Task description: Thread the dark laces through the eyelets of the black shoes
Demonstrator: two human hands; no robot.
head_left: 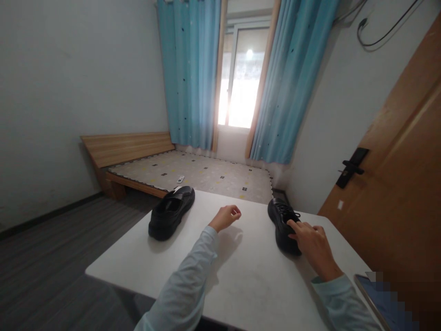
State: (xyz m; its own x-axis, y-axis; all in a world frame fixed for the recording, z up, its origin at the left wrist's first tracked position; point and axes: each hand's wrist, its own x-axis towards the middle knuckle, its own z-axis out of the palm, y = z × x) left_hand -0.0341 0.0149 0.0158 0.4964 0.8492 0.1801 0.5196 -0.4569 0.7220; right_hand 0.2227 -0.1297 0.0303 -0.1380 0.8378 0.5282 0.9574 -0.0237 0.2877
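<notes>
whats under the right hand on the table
A black lace-up shoe; the right hand rests on its near end and hides the heel. The white table lies beneath.

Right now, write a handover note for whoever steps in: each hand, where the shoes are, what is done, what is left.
Left hand: loosely curled above the white table, holding nothing, between the two shoes.
Right hand: resting on the right black shoe, index finger by its laces; no closed grip.
Left black shoe: stands untouched at the table's far left edge, apart from the other.
Done: both shoes are on the table, upright.
Left: the shoes are not paired side by side; the right one's laces are too small to judge as tied or loose.
</notes>
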